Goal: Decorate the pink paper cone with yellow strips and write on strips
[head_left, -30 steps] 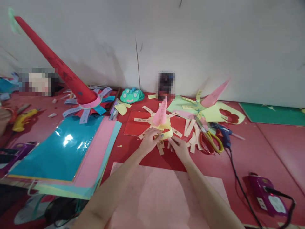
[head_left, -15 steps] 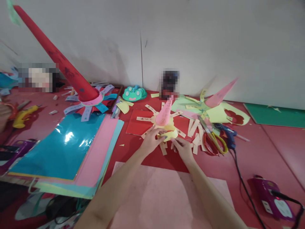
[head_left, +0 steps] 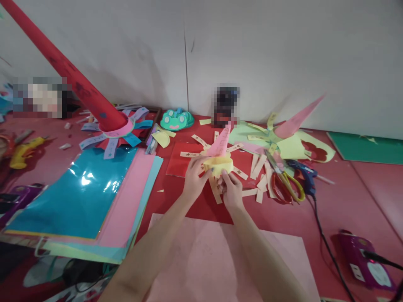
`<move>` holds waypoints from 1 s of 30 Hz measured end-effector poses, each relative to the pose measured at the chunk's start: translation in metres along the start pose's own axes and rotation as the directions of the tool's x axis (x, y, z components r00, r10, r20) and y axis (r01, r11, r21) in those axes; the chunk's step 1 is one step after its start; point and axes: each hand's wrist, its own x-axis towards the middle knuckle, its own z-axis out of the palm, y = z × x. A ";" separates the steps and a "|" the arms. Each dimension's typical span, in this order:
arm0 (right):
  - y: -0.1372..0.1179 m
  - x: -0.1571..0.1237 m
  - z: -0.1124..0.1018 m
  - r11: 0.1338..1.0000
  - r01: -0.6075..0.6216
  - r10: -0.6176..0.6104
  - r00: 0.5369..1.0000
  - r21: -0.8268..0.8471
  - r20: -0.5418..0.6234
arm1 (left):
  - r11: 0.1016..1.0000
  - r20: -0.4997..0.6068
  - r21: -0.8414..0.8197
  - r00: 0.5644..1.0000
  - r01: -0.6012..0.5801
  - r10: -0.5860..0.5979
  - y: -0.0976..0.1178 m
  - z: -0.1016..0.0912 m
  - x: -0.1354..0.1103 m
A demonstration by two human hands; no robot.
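Grasping yellow ring (head_left: pixel 222 163) with left hand (head_left: pixel 194 177) and right hand (head_left: pixel 231 187), short of back edge of worktop (head_left: pixel 351 197); risking buckling through uneven pressure.

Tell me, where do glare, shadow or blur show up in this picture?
In the head view, white glare sits on the glossy blue sheet; a soft shadow falls on the wall beside the red cone; writing on the pink cone just beyond the hands is too blurred to read.
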 end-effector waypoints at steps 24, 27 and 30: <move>0.000 -0.010 0.003 0.998 -0.033 0.030 0.997 0.046 0.067 | 0.688 0.153 -0.548 0.866 0.476 -0.476 0.013 0.024 -0.017; 0.000 -0.010 0.005 0.997 -0.039 0.034 0.996 0.063 0.081 | 0.661 0.102 -0.581 0.848 0.476 -0.521 0.014 0.019 -0.014; 0.000 -0.006 0.004 0.991 -0.061 0.057 0.998 0.121 0.040 | 0.645 0.098 -0.590 0.836 0.485 -0.540 0.015 0.018 -0.012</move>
